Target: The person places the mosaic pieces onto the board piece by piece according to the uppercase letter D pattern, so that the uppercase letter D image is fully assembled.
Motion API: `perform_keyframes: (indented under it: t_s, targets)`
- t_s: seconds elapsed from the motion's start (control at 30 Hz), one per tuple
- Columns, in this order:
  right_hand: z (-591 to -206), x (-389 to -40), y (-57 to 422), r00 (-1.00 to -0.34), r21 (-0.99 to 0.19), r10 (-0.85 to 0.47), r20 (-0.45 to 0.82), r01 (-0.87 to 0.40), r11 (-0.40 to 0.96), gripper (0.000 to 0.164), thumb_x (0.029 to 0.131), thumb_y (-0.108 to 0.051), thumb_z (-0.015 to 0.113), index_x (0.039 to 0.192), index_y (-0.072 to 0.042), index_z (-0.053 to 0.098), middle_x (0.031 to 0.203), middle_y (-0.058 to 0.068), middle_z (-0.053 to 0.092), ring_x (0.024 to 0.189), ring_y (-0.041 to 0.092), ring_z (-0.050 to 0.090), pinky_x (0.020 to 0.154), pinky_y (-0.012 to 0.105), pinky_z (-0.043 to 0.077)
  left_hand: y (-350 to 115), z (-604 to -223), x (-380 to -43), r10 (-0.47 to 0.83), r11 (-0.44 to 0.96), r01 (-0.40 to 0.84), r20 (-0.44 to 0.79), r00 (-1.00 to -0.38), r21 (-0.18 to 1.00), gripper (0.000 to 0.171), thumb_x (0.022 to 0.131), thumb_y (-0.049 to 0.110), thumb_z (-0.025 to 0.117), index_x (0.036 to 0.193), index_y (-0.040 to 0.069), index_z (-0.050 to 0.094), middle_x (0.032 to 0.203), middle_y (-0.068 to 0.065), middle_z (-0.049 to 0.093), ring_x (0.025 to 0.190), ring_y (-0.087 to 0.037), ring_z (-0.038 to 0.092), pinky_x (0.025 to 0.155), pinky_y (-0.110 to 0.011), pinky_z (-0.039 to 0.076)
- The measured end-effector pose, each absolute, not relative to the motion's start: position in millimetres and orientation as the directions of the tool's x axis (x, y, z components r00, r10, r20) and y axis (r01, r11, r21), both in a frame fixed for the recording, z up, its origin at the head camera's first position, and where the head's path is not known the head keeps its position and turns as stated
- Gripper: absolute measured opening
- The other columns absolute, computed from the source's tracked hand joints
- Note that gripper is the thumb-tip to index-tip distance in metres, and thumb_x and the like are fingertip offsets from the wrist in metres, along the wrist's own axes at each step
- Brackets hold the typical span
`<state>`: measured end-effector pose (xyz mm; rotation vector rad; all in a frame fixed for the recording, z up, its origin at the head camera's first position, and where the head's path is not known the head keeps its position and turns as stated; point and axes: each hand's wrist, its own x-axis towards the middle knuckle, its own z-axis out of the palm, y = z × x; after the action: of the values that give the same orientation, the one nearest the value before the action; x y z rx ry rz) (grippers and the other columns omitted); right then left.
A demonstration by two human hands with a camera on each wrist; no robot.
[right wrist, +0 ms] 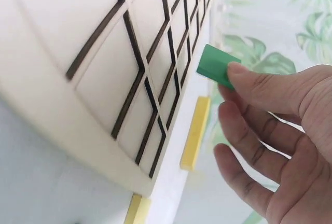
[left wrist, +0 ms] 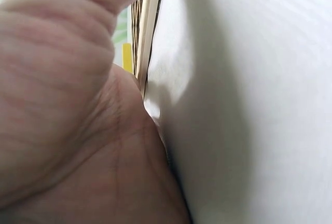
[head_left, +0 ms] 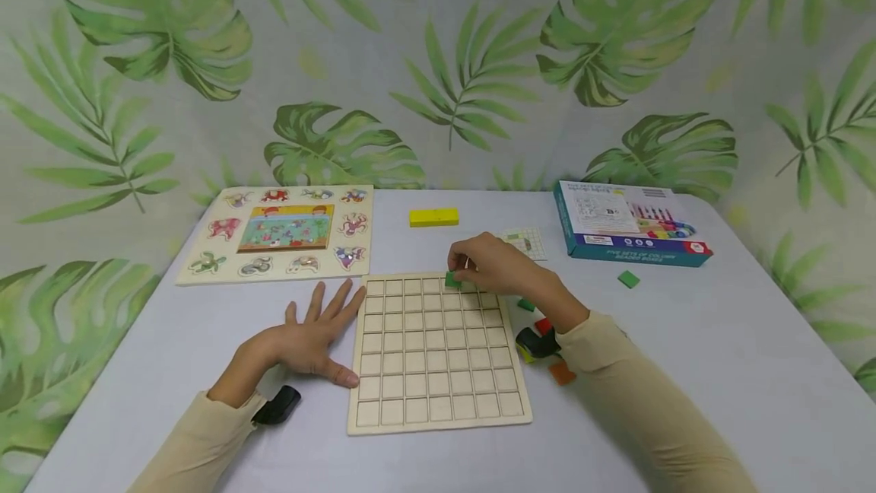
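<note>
A wooden grid board with square recesses lies on the table in front of me. Between thumb and fingertips my right hand pinches a green square tile, held over the board's far row in the head view. The right wrist view shows the tile raised off the board. My left hand lies with spread, straight fingers along the board's left edge, its thumb and fingertips touching or very near the rim. In the left wrist view the palm fills the left side.
Beyond the board lies a yellow block. An animal puzzle board is at back left, a boxed bead set at back right. A printed grid card sits behind my right hand. Loose tiles include an orange one and a green one.
</note>
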<state>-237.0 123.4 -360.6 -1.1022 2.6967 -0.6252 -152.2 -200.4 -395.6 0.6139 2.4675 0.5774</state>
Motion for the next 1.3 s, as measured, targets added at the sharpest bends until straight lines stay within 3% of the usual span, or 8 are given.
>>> perform_keyframes:
  t_s: [0.6, 1.3]
  targets:
    - [-362.8, -239.5, 76.5, -0.696, -0.425, -0.716, -0.055, -0.633, 0.647, 0.006, 0.097, -0.02, 0.068, 0.094, -0.015, 0.066, 0.088, -0.004, 0.067, 0.071, 0.01, 0.056, 0.064, 0.026, 0.046, -201.6, -395.2, -151.7, 0.529, 0.798, 0.294, -0.378, -0.76, 0.526, 0.134, 0.073, 0.061, 0.08, 0.161, 0.013, -0.009, 0.166, -0.017, -0.023, 0.145, -0.052, -0.03, 0.1, -0.083, -0.013]
    - [-372.5, -231.5, 40.7, -0.653, -0.446, -0.753, -0.08, -0.653, 0.612, 0.007, 0.095, -0.013, 0.069, 0.089, -0.013, 0.066, 0.086, -0.003, 0.069, 0.078, 0.01, 0.062, 0.072, 0.025, 0.051, -199.4, -395.8, -151.4, 0.515, 0.817, 0.303, -0.385, -0.765, 0.49, 0.134, 0.073, 0.065, 0.079, 0.161, 0.014, -0.009, 0.166, -0.017, -0.021, 0.145, -0.053, -0.028, 0.101, -0.084, -0.01]
